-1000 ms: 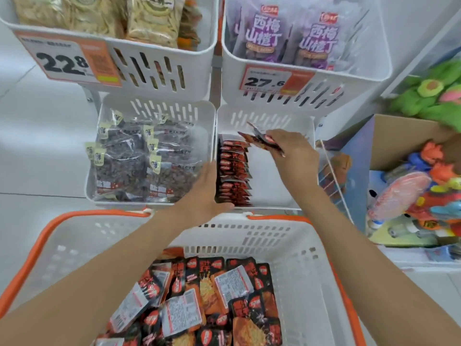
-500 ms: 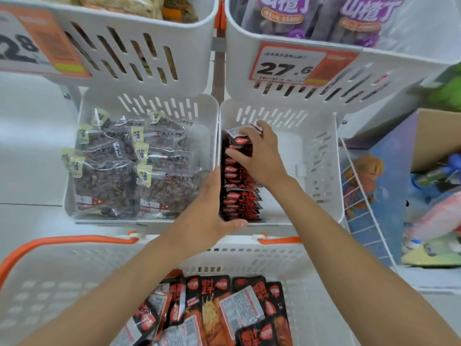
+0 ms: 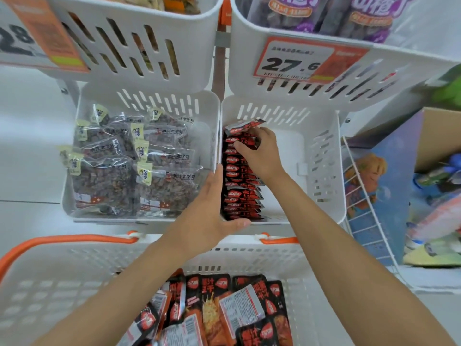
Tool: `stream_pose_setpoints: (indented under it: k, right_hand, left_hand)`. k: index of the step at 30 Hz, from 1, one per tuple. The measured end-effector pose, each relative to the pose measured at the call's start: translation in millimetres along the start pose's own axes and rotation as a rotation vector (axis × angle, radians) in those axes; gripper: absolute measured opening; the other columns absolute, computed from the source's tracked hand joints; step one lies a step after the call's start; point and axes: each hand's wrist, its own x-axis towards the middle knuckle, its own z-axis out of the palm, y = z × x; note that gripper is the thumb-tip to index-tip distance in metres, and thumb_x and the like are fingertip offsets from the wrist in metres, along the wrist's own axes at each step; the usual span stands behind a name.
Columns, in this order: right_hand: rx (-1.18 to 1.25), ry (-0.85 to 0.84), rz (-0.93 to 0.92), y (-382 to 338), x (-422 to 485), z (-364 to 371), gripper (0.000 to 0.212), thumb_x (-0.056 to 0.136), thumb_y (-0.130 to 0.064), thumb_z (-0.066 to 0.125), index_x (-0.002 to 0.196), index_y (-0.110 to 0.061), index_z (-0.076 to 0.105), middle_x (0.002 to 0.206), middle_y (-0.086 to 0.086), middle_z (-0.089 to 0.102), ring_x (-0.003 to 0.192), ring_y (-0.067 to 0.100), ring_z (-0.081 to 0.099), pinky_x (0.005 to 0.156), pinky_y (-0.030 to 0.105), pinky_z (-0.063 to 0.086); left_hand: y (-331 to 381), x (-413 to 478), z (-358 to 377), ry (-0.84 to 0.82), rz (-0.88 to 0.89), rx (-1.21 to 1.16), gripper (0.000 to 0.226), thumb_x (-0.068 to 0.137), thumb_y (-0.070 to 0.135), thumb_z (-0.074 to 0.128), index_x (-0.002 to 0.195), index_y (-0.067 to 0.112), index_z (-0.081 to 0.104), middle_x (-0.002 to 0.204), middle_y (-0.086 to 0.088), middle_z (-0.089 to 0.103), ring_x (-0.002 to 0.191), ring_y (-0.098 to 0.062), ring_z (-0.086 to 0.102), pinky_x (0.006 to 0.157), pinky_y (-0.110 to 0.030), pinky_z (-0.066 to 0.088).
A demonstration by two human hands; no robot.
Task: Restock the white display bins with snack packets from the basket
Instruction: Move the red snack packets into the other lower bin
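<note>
So, at the far left an orange-and-white paper price tag (image 3: 37, 38) shows a cut-off "28" on the upper-left white slotted plastic bin (image 3: 154, 53). Below it, the lower-left white plastic bin (image 3: 72, 203) holds clear bags of dark dried snack (image 3: 119, 171) with pale yellow corner labels; several read "浙江老字号". Nearest the camera, the white plastic shopping basket with orange handles (image 3: 62, 265) contains loose red-and-black foil packets (image 3: 224, 308) lying flat and jumbled, some showing white printed back labels too small to read.

The left hand (image 3: 209, 216) reaches over the basket with straight fingers laid along the divide between the 2 lower bins, beside the near end of the row, and its thumb spread across the front rim; it grips nothing.

The row of red-and-black snack packets (image 3: 240, 188) stands on edge in the lower-right white plastic bin (image 3: 321, 171), against its left wall. Its long axis runs from the front rim towards the back wall, with the red logo edges facing up.

The right hand (image 3: 262, 156), forearm slanting in from lower right, curls thumb and fingers round the packets at the row's far end.

Above, a price tag (image 3: 299, 61) reads "27.6" on the upper-right white bin (image 3: 411, 78), which holds purple packets (image 3: 324, 18). Rightmost stand a white wire rack (image 3: 366, 208) and a cardboard box of colourful toys (image 3: 434, 136).
</note>
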Motion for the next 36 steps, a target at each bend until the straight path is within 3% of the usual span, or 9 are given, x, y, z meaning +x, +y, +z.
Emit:
stream_pose_setpoints:
  k: [5,12,15,18,21,24,28,32,36]
  right_hand:
    - [0.178,0.021,-0.029,-1,-2,-6,0.100,0.079,-0.030,0.080,0.155,-0.032,0.015,0.151,0.000,0.035,0.133,0.013,0.044,0.110,0.031,0.039]
    - [0.229,-0.066,0.008,2,-2,-13,0.079,0.073,-0.043,0.075,0.142,-0.021,0.043,0.140,0.000,0.053,0.127,0.013,0.053,0.109,0.041,0.044]
    - [0.164,0.027,-0.047,2,1,-10,0.041,0.088,-0.034,0.069,0.125,-0.020,0.059,0.150,0.004,0.044,0.140,0.013,0.039,0.116,0.037,0.034]
    - [0.148,0.158,-0.086,-1,0,-10,0.008,0.094,-0.026,0.064,0.101,-0.024,0.067,0.128,0.002,0.065,0.123,0.014,0.057,0.108,0.041,0.043]
    - [0.078,0.250,-0.167,-5,-3,-16,0.016,0.094,-0.024,0.065,0.107,-0.017,0.071,0.129,0.002,0.065,0.121,0.012,0.057,0.110,0.034,0.041]
    - [-0.134,-0.019,-0.227,-6,0,-18,0.042,0.091,-0.020,0.068,0.132,-0.018,0.061,0.154,0.002,0.039,0.138,0.009,0.037,0.115,0.021,0.027]
    - [-0.159,0.063,-0.255,-1,5,-18,0.023,0.093,-0.009,0.062,0.112,-0.013,0.074,0.126,0.005,0.060,0.118,0.022,0.057,0.106,0.039,0.043]
    - [-0.143,0.159,-0.273,1,-5,-21,0.013,0.088,-0.020,0.071,0.101,-0.018,0.075,0.102,-0.001,0.063,0.101,0.016,0.059,0.094,0.030,0.048]
    - [-0.179,-0.016,-0.270,-8,2,-23,0.023,0.100,-0.020,0.053,0.115,-0.015,0.070,0.110,-0.009,0.058,0.115,0.016,0.052,0.100,0.025,0.037]
  left_hand:
    - [1,-1,-1,0.008,0.001,0.003,0.117,0.083,0.054,0.069,0.152,0.034,-0.024,0.163,0.016,-0.013,0.140,0.012,-0.001,0.107,-0.014,0.010]
    - [5,-2,-2,0.011,-0.015,0.011,0.115,0.084,0.052,0.069,0.151,0.036,-0.024,0.162,0.019,-0.007,0.129,0.014,0.013,0.099,-0.011,0.016]
    - [5,-2,-2,0.009,-0.032,0.008,0.116,0.083,0.053,0.069,0.152,0.035,-0.023,0.163,0.017,-0.012,0.143,0.002,0.012,0.102,-0.014,0.014]
    - [6,-3,-2,0.012,-0.037,0.007,0.115,0.084,0.052,0.069,0.152,0.036,-0.022,0.163,0.017,-0.009,0.140,0.004,0.016,0.100,-0.013,0.015]
    - [6,-3,-2,0.010,-0.035,0.006,0.114,0.084,0.051,0.069,0.152,0.036,-0.021,0.163,0.018,-0.006,0.136,0.007,0.017,0.098,-0.012,0.015]
    - [5,-3,-2,0.013,-0.033,0.020,0.114,0.084,0.052,0.069,0.153,0.035,-0.020,0.163,0.016,-0.007,0.142,0.002,0.016,0.099,-0.013,0.016]
    - [4,-2,-1,0.015,-0.037,0.024,0.113,0.083,0.053,0.069,0.152,0.039,-0.019,0.164,0.013,-0.010,0.147,-0.004,0.012,0.101,-0.016,0.015]
    - [6,-3,-2,0.022,-0.023,0.021,0.109,0.084,0.051,0.069,0.150,0.043,-0.017,0.164,0.014,-0.006,0.146,-0.005,0.016,0.099,-0.016,0.016]
    - [8,-4,-2,0.039,-0.008,0.014,0.101,0.084,0.050,0.070,0.130,0.060,-0.020,0.164,0.014,-0.002,0.141,0.000,0.016,0.096,-0.013,0.015]
